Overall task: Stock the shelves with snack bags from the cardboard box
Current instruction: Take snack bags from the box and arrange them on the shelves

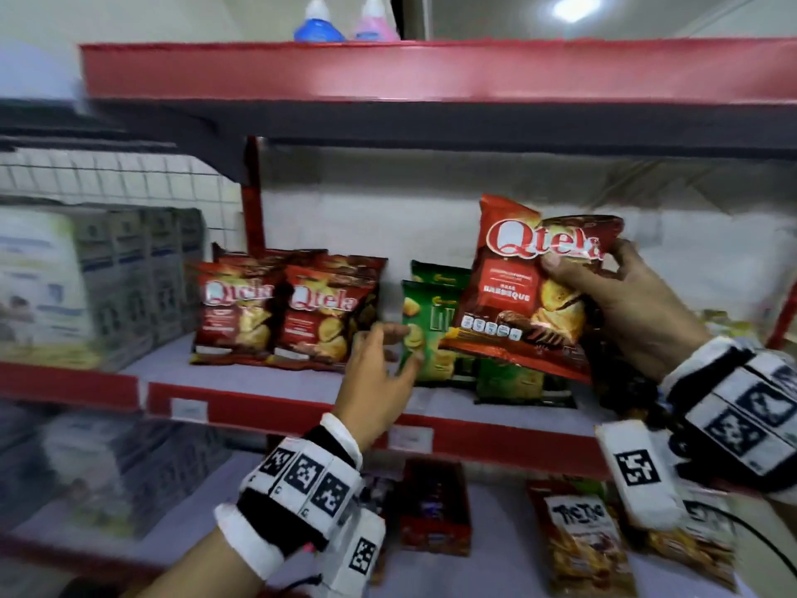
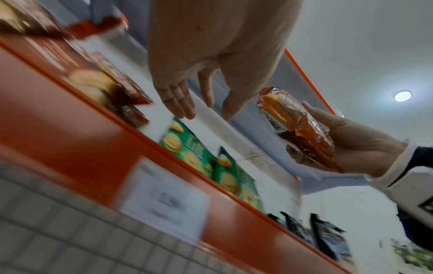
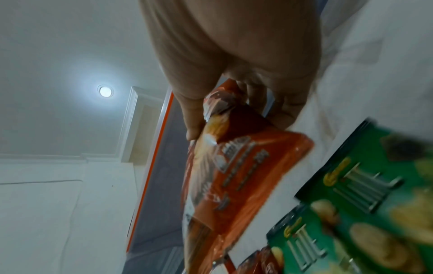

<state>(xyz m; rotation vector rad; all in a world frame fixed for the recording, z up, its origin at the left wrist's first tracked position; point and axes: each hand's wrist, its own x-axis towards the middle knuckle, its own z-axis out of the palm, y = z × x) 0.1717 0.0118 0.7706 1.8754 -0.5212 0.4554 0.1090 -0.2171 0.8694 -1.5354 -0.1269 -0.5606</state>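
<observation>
My right hand grips a red Qtela barbecue chip bag by its right edge and holds it in the air in front of the green bags. The same red bag hangs from that hand's thumb and fingers in the right wrist view, and shows as the red bag in the left wrist view. My left hand is open, fingers straight, reaching at the front green chip bag; whether it touches is unclear. Two red Qtela bags stand on the shelf to the left.
Green bags stand in a row behind the shelf's red lip. Boxed goods fill the left bay behind a wire divider. A lower shelf holds red cartons and snack packs. Two bottles stand on the top shelf.
</observation>
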